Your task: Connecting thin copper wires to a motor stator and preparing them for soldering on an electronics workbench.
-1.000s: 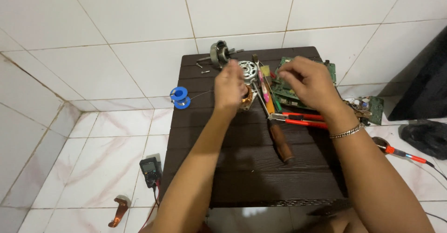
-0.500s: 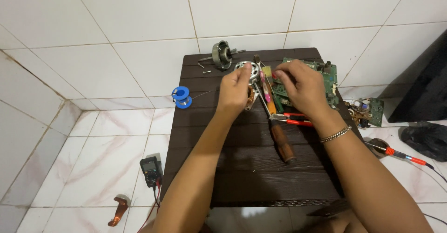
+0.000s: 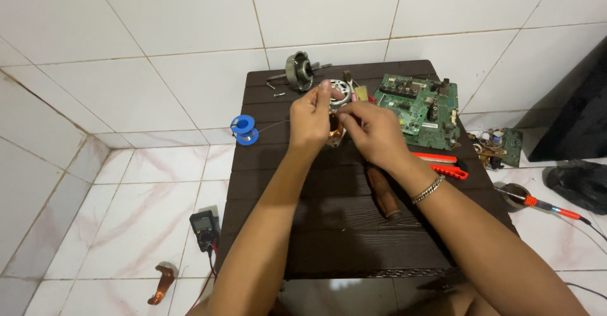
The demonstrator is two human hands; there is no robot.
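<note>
both hands [image 3: 344,123] grip a small copper-wound motor [image 3: 335,133] above the table [image 3: 329,227]; its rotor [image 3: 298,71] lies apart, reassembly unfinished.

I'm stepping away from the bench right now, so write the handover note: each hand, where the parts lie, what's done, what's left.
Left hand: grips the small metal motor with copper windings, held above the dark wooden table.
Right hand: fingers pinch at the same motor from its right side.
Nearby: green circuit board at the table's far right, grey round motor part at the far edge, blue solder spool just off the table's left edge, red-handled pliers beside the right wrist.
Done: motor picked up, in both hands.
Left: cannot tell from this view; the motor is mostly hidden.
</note>
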